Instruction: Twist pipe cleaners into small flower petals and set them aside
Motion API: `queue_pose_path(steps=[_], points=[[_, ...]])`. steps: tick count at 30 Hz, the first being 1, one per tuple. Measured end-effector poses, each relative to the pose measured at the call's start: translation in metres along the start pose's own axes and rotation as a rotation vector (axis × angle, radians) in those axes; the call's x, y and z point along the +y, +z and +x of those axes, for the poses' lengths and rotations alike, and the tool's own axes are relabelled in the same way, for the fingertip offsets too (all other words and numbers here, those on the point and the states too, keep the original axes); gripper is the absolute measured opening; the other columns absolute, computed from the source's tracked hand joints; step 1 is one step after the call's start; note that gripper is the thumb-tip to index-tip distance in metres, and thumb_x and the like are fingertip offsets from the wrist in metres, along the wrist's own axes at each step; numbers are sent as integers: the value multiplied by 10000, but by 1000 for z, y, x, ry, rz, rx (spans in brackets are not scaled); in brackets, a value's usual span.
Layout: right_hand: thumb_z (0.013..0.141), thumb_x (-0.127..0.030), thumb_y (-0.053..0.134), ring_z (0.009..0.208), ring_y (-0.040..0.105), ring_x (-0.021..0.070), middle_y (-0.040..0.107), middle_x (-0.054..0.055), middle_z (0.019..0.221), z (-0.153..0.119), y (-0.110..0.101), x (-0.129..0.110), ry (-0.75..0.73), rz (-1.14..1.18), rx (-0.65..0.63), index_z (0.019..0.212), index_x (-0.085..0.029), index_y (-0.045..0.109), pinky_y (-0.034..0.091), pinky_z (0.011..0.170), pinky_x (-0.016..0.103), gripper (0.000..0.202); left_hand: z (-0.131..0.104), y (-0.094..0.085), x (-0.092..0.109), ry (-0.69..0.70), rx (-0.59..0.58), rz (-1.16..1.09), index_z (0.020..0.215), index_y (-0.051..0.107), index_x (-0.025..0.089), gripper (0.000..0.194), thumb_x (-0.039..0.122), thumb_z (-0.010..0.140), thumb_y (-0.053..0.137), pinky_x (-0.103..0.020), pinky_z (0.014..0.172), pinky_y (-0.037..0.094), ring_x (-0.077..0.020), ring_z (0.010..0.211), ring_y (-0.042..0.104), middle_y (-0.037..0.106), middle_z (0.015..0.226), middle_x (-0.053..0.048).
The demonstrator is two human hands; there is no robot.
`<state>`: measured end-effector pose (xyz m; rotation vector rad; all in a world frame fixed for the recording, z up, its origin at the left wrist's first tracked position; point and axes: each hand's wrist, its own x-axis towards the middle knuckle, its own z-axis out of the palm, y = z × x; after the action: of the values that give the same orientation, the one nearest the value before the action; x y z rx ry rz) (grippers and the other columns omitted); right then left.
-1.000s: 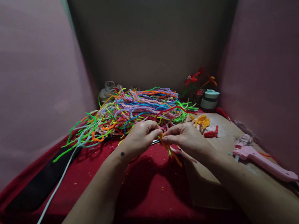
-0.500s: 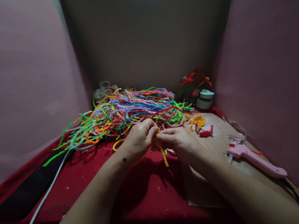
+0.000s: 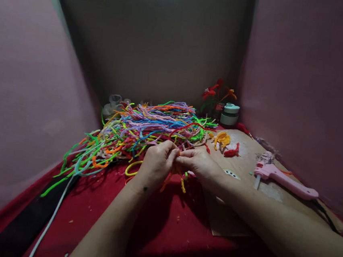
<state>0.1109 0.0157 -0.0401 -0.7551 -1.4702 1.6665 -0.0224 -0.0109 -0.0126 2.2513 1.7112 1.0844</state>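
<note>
My left hand (image 3: 158,159) and my right hand (image 3: 200,163) meet over the red cloth, fingertips pinched together. Between them they hold an orange pipe cleaner piece (image 3: 181,180), its ends dangling below the fingers; the upper part is hidden by my fingers. Just beyond my hands lies a large heap of pipe cleaners (image 3: 160,123) in many colours. To the right, on a brown board (image 3: 248,152), are an orange bent pipe cleaner piece (image 3: 222,139) and a red one (image 3: 232,150).
A pink glue gun (image 3: 284,180) lies on the board at right, its cord trailing off. Behind stand a lidded jar (image 3: 230,114) and red and orange pipe cleaner flowers (image 3: 217,90). A white cable (image 3: 50,222) crosses the red cloth (image 3: 97,206) at left. Pink walls flank both sides.
The view has shifted slightly. My hands stay pinched together at the orange pipe cleaner piece, which has turned so that two dangling ends now show.
</note>
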Motion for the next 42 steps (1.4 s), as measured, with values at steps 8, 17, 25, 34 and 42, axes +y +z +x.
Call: queue_pose_path(steps=[8, 17, 25, 34, 42], points=[[658, -299, 660, 506, 474, 85, 595, 13, 560, -3, 1, -9, -47, 19, 63, 561, -133, 613, 359, 544, 249, 197, 3, -7, -1, -272, -36, -510, 751, 579, 148, 225, 371, 757, 558, -192, 503, 374, -88, 538, 476, 560, 634, 15], [671, -348, 670, 396, 421, 81, 496, -25, 461, -4, 1, -13, -88, 212, 127, 625, -149, 585, 304, 412, 236, 221, 1, 5, -4, -313, -534, -1009, 741, 628, 77, 309, 384, 746, 595, -253, 579, 436, -124, 569, 562, 634, 678, -76], [658, -320, 691, 518, 468, 78, 578, 4, 598, 3, -6, -11, -207, 264, 166, 671, -127, 640, 352, 508, 232, 199, -1, 4, -4, -390, -499, -982, 678, 556, 124, 251, 359, 765, 569, -185, 383, 315, -54, 350, 409, 491, 460, 31], [652, -332, 706, 482, 387, 66, 486, -21, 531, 2, -5, -10, -176, 315, 160, 581, -133, 591, 282, 481, 232, 241, -3, -1, -6, -386, -604, -1049, 712, 586, 121, 236, 344, 780, 557, -183, 388, 295, -46, 346, 384, 444, 439, 45], [681, -399, 676, 514, 399, 84, 504, -10, 553, 5, -8, -11, -203, 331, 141, 654, -143, 622, 309, 505, 237, 262, -2, -4, -3, -308, -514, -1000, 843, 581, 120, 227, 330, 756, 592, -185, 409, 347, -51, 417, 421, 513, 567, 23]])
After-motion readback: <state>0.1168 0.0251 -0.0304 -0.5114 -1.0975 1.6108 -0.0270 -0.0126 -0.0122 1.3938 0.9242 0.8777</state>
